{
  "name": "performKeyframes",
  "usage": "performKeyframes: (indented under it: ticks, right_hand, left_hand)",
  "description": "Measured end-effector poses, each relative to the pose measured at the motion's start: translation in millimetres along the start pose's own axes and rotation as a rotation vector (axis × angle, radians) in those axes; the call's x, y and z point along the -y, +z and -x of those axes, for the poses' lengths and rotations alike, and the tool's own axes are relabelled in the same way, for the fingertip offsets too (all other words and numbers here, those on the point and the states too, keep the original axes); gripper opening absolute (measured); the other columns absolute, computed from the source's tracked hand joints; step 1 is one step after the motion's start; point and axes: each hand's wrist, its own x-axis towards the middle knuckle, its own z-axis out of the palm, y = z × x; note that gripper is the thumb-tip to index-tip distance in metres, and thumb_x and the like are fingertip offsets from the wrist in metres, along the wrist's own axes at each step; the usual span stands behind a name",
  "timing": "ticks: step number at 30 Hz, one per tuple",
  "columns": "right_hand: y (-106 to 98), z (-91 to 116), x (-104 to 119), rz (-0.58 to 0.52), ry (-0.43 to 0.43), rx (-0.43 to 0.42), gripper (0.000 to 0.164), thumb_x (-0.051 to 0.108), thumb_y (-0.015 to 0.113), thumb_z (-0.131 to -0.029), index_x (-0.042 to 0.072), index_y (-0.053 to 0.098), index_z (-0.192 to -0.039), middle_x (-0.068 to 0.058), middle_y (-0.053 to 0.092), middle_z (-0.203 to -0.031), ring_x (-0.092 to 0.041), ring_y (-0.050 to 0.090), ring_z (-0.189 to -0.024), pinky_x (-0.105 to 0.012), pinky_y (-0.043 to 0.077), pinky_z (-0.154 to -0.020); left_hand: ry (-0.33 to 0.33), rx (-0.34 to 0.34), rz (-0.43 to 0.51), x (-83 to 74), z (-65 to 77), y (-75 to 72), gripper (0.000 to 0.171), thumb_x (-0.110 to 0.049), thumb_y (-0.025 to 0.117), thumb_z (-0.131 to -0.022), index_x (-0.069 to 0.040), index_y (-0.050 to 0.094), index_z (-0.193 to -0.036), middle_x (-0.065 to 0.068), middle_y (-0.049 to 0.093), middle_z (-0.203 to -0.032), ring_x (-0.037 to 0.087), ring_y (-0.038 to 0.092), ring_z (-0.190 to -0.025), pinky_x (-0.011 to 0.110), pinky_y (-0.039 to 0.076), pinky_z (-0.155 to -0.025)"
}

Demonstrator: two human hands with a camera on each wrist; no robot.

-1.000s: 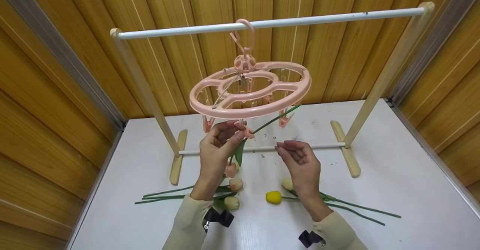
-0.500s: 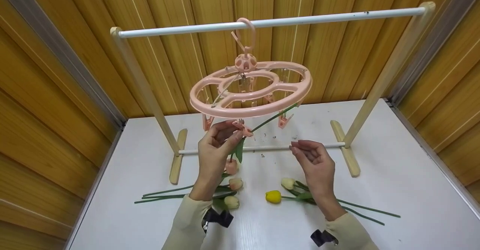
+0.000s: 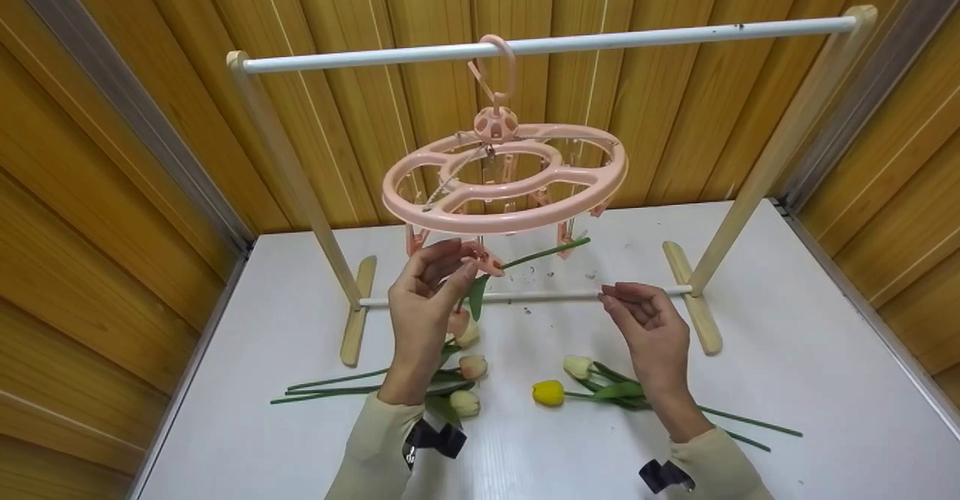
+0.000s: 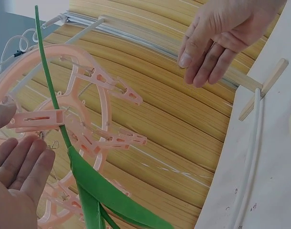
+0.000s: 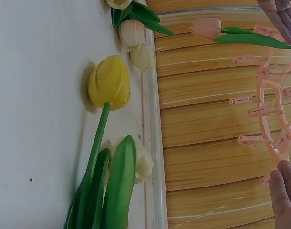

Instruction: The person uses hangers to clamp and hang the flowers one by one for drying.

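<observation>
My left hand (image 3: 424, 301) pinches a pink clothespin (image 4: 38, 118) hanging from the front of the round pink clip hanger (image 3: 506, 223). The clothespin's jaws lie across the green stem of a pink artificial tulip (image 5: 206, 28); its blossom hangs down and its stem (image 3: 547, 252) slants up to the right. In the left wrist view, the thumb (image 4: 1, 116) is at the clothespin's tail and the fingers spread below. My right hand (image 3: 649, 327) is raised to the right of the hanger, holding nothing, its fingers loosely bent with thumb and fingertips close together.
The hanger's hook is over the white rail (image 3: 660, 38) of a wooden-legged stand (image 3: 780, 155). Pale tulips (image 3: 465, 404) lie on the white table (image 3: 247, 455) at left. A yellow tulip (image 3: 548, 393) and a whitish one (image 3: 578, 366) lie at right. More clothespins dangle around the ring.
My right hand has drawn away to the right from the clothespin. The tulip's stem end has swung down, and my left hand has shifted slightly left.
</observation>
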Motion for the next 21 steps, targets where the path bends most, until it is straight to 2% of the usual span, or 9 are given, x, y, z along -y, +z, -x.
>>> performKeyframes:
  ticks: [6,13,21]
  right_hand:
    - [-10,-1,-1,0.023,-0.002,-0.008,0.034,-0.01,0.075,-0.094,-0.014,0.063,-0.125,-0.025,0.073,-0.118,-0.024,0.075,-0.105,-0.034,0.06,-0.092]
    - [-26,-4,1,0.05,-0.009,-0.025,0.033,-0.013,0.074,-0.093,-0.013,0.065,-0.124,-0.023,0.074,-0.116,-0.022,0.076,-0.104,-0.032,0.06,-0.091]
    - [-43,-7,3,0.093,-0.027,-0.052,0.032,-0.014,0.075,-0.091,-0.013,0.067,-0.123,-0.022,0.075,-0.114,-0.019,0.076,-0.101,-0.029,0.061,-0.088]
  left_hand:
    - [0.047,-0.055,0.016,-0.4,4.6,-2.1,0.038,-0.004,0.077,-0.096,0.005,0.064,-0.13,0.016,0.074,-0.125,0.032,0.069,-0.117,0.039,0.058,-0.1]
    - [0.111,-0.134,-0.005,-0.5,16.3,2.2,0.034,-0.005,0.077,-0.096,0.005,0.065,-0.126,0.016,0.071,-0.124,0.031,0.067,-0.116,0.037,0.059,-0.099]
    - [0.237,-0.164,0.028,4.5,27.8,9.0,0.031,0.0,0.076,-0.095,0.01,0.064,-0.123,0.019,0.067,-0.12,0.03,0.068,-0.112,0.035,0.06,-0.095]
